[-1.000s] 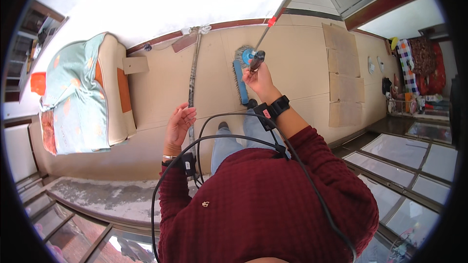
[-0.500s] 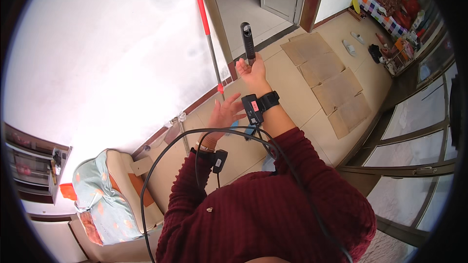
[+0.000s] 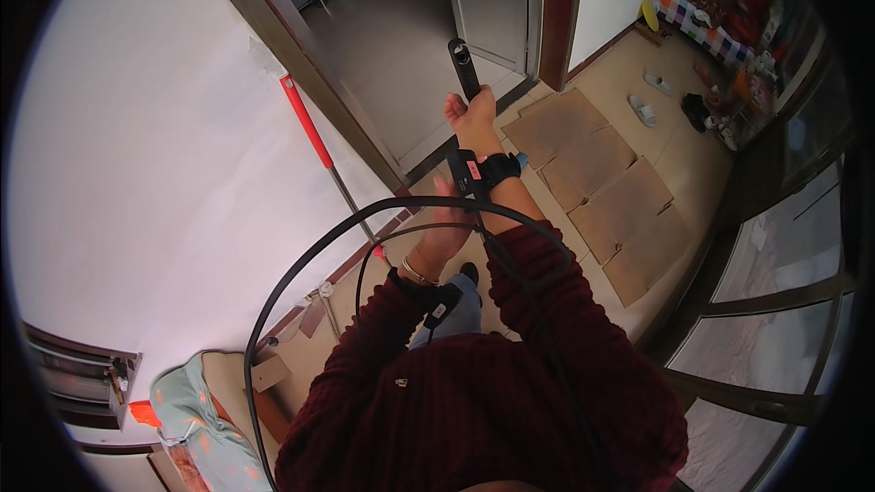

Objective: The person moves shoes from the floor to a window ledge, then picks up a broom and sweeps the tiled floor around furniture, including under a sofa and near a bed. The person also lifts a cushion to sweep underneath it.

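My right hand (image 3: 474,123) is closed around a black ribbed handle (image 3: 463,68) with a hole in its end. The handle points up and away from me; its lower part is hidden by the hand and forearm. A bit of blue (image 3: 522,161) shows beside the right wrist, too little to name. Close to that wrist, my left hand (image 3: 442,232) is raised with its fingers stretched out, slightly blurred and partly covered by a black cable (image 3: 365,212). Nothing shows in it. Small black boxes are strapped at the right wrist (image 3: 465,173) and the left wrist (image 3: 444,303).
A pole with a red grip (image 3: 308,123) leans on the white wall. Ahead lies an open doorway with a door (image 3: 492,9). Flattened cardboard (image 3: 629,191) covers floor tiles at right, near slippers (image 3: 642,110). A cloth-draped sofa (image 3: 196,419) stands lower left.
The view has shifted toward the doorway, showing more of the room beyond. My left hand has come in closer to the right wrist. The right hand still grips the black handle.
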Available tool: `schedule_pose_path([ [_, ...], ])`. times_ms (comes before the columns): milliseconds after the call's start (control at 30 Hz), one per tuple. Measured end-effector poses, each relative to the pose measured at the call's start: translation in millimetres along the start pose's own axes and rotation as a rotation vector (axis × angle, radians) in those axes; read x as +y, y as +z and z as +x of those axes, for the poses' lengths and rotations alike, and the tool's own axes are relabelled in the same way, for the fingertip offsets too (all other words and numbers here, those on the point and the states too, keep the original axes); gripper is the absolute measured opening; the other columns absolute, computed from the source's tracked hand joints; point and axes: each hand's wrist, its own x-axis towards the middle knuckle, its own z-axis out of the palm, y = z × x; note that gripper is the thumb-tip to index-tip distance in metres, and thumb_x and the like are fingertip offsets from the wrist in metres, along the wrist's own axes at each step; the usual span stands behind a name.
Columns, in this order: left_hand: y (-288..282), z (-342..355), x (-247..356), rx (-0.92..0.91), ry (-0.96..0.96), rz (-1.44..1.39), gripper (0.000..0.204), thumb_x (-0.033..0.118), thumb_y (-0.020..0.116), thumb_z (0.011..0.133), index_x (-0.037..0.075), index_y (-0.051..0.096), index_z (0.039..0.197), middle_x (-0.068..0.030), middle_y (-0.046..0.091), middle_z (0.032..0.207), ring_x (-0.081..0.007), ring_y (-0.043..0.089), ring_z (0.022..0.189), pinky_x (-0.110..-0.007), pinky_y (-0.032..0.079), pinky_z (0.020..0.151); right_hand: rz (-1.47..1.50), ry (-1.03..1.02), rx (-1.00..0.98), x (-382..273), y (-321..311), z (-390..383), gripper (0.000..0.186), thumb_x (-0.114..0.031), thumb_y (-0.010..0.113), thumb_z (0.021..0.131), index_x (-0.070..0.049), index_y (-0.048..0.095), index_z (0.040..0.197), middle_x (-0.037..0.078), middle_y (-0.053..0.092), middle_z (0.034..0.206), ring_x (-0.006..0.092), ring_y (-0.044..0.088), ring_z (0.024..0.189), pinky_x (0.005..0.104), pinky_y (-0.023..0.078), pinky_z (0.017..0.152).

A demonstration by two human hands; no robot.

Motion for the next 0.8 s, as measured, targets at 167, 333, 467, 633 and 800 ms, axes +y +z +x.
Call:
schedule_pose_path([
  [167, -19.6, 95.2, 0.8, -0.083, 0.048, -0.056, 0.064, 0.057, 0.02, 0.091, 0.013, 0.029, 0.136, 0.0011, 0.046, 0.121, -0.0086, 0.044, 0.1, -0.025, 0.037, 0.081, -0.162, -0.1, 0.01, -31.4, 54.1, 101.1, 0.041, -0.039, 0.035, 0.084, -0.006, 0.038, 0.109, 0.016, 0.055, 0.068, 0.0226, 0.055, 0.055, 0.0318, 0.047, 0.052],
  [333, -60.1, 203.4, 33.0, -0.228, -0.062, -0.196, 0.058, 0.049, 0.021, 0.094, 0.009, 0.03, 0.135, -0.0028, 0.042, 0.129, -0.0139, 0.045, 0.108, -0.03, 0.037, 0.09, -0.213, -0.058, 0.102, -57.9, 116.2, 196.4, 0.042, -0.044, 0.038, 0.083, -0.009, 0.037, 0.108, 0.017, 0.053, 0.077, 0.0233, 0.054, 0.062, 0.0332, 0.045, 0.056],
  [467, -139.5, 290.5, 52.4, -0.145, -0.101, -0.219, 0.042, 0.032, 0.036, 0.095, 0.007, 0.039, 0.129, -0.0103, 0.048, 0.126, -0.0196, 0.045, 0.117, -0.035, 0.034, 0.099, -0.218, -0.039, 0.056, -91.3, 138.5, 271.1, 0.038, -0.045, 0.034, 0.087, -0.011, 0.041, 0.103, 0.014, 0.052, 0.079, 0.0229, 0.054, 0.066, 0.0322, 0.044, 0.056],
  [633, -211.9, 375.2, 65.1, 0.12, 0.024, -0.452, 0.018, 0.002, 0.052, 0.086, 0.007, 0.059, 0.101, -0.0055, 0.062, 0.093, -0.0146, 0.06, 0.091, -0.034, 0.039, 0.097, -0.201, 0.023, -0.188, -158.4, 135.7, 341.5, 0.032, -0.044, 0.034, 0.088, -0.014, 0.045, 0.087, 0.014, 0.054, 0.076, 0.0218, 0.055, 0.062, 0.0317, 0.045, 0.055],
  [800, -240.4, 453.8, 73.6, 0.13, -0.021, -0.351, 0.009, 0.014, 0.052, 0.09, 0.011, 0.055, 0.082, 0.0042, 0.051, 0.066, -0.0053, 0.047, 0.06, -0.027, 0.044, 0.08, -0.321, 0.103, -0.244, -191.3, 135.5, 420.5, 0.041, -0.049, 0.025, 0.09, -0.012, 0.042, 0.096, 0.019, 0.056, 0.079, 0.0216, 0.052, 0.058, 0.0309, 0.042, 0.054],
])
